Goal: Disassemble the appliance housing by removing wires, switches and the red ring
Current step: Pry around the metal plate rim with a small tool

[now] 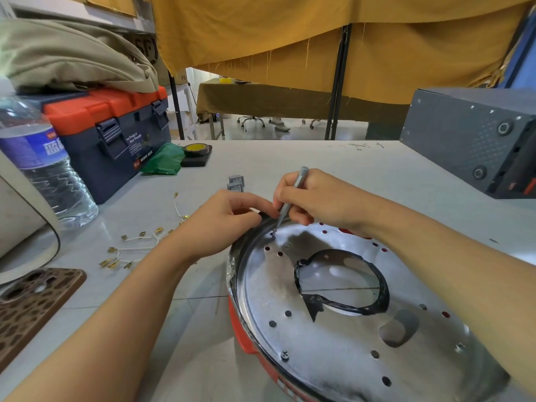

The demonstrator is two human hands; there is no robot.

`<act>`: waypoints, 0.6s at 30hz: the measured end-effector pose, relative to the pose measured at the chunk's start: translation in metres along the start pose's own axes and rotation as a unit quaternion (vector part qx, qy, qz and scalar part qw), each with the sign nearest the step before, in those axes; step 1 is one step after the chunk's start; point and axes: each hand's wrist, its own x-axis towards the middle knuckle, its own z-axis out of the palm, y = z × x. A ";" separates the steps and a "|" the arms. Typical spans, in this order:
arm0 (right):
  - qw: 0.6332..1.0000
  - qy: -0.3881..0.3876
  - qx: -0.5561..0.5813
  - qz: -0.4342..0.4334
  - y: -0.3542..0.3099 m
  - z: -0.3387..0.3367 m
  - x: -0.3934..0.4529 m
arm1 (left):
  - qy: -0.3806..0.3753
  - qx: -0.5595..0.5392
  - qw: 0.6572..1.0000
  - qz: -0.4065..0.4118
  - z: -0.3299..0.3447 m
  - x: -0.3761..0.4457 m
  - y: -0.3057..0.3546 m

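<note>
Bright, even daylight fills the workspace, strongest from the open gap beneath the curtain (290, 39) at the back. Soft, faint shadows fall under the forearms onto the pale table (290, 158). Glare streaks the metal plate (333, 343), washing out its near surface. Wide-angle distortion bends the table's edges and stretches the arms at the corners. The bottle (37, 158) at left and the phone (32, 306) look slightly soft.
</note>
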 end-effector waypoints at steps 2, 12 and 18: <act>1.000 0.005 0.003 0.002 0.001 0.000 0.001 | 0.011 0.051 0.999 0.007 0.001 0.000 0.002; 1.000 0.013 0.022 -0.017 0.000 -0.003 0.002 | -0.034 0.264 0.964 0.027 -0.001 0.006 0.015; 0.999 -0.006 0.021 -0.023 0.000 -0.002 -0.001 | -0.034 0.246 0.969 0.004 -0.001 0.007 0.012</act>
